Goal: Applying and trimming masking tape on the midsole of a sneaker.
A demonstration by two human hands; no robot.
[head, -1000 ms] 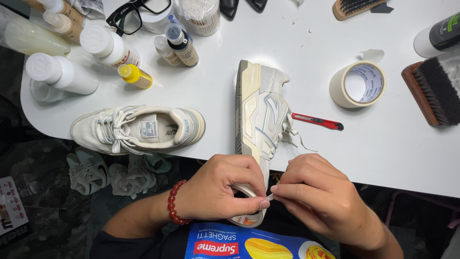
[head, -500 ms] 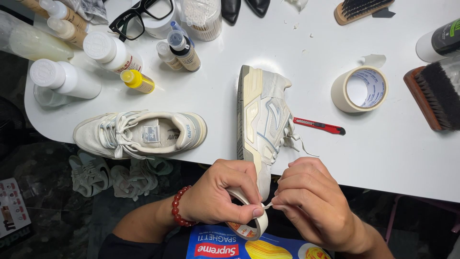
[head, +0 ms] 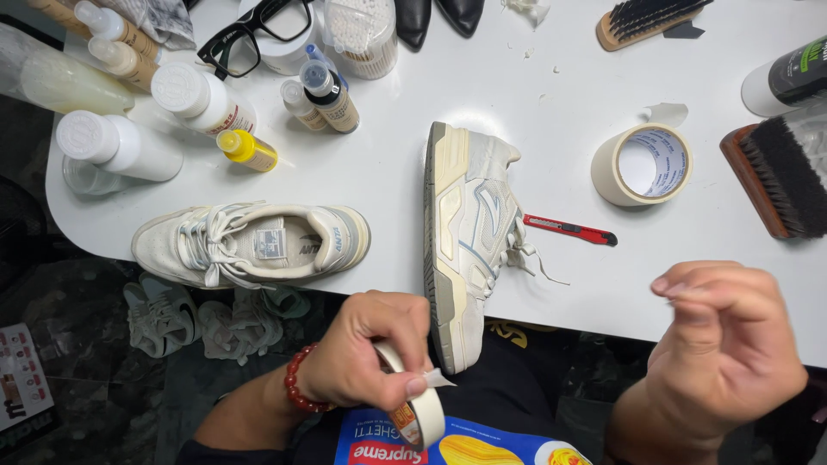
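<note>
Masking tape roll (head: 419,406) sits gripped in your left hand (head: 366,357) below the sneaker (head: 469,232) heel, worktop (head: 560,129) edge; right hand (head: 719,362) has pulled away, empty, fingers loosely curled, so the strip looks torn.

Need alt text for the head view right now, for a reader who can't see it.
The left hand pinches a masking tape roll beside a pale sneaker lying on its side at the white table edge. The right hand hovers empty; a second sneaker sits left.
</note>
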